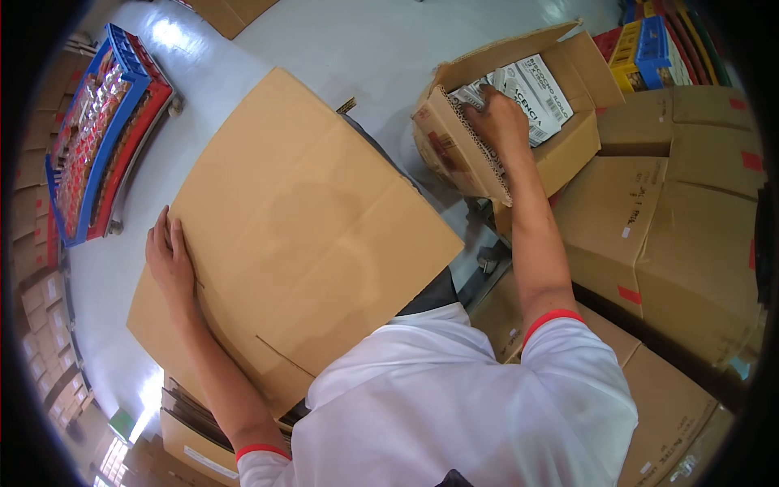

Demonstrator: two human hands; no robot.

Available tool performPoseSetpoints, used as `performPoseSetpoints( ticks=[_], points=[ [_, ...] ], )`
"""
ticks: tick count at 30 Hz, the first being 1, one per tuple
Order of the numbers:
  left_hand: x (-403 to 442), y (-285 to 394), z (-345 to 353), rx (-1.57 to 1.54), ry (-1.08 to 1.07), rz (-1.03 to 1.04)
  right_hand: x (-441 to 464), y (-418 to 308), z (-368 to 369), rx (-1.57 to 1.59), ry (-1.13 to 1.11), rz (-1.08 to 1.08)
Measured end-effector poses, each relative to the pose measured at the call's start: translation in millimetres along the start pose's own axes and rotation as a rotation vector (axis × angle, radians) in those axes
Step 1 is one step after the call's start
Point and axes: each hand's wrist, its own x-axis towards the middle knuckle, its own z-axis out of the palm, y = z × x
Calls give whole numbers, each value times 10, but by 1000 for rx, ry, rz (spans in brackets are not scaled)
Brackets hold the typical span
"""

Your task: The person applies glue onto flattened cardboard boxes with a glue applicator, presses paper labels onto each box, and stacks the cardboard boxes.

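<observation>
Across my lap lies a large flat cardboard carton (300, 211), tilted, with a slit near its lower edge. My left hand (169, 256) rests open on its left side, fingers stretched over the surface. At the upper right, my right hand (497, 122) reaches into an open carton (450, 154) with worn flaps. Its fingers are curled at a bundle of white printed labels (469, 96) along the near-left wall; the fingertips are partly hidden. Beside that hand, further stacks of labels (540, 85) with black lettering and barcodes fill the carton.
Closed cardboard boxes (608, 203) with red tape are stacked along the right. Blue and red crates (114, 138) of wrapped goods stand on wheels at the left. More coloured crates (649, 53) are at the upper right. Folded cardboard (195, 438) sits low on the left.
</observation>
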Motion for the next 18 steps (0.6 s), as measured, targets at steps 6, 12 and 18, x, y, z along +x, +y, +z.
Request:
performPoseSetpoints(
  ticks=[6,12,18],
  points=[
    [23,-5,24,-9,2,9,-11,-49,-19,24,14,-7],
    [-6,50,7,-32,5,-4,-50,-65,22,-2,51,-56],
    [-9,45,5,-13,20,-1,-92,-36,65,12,156,-120]
  ],
)
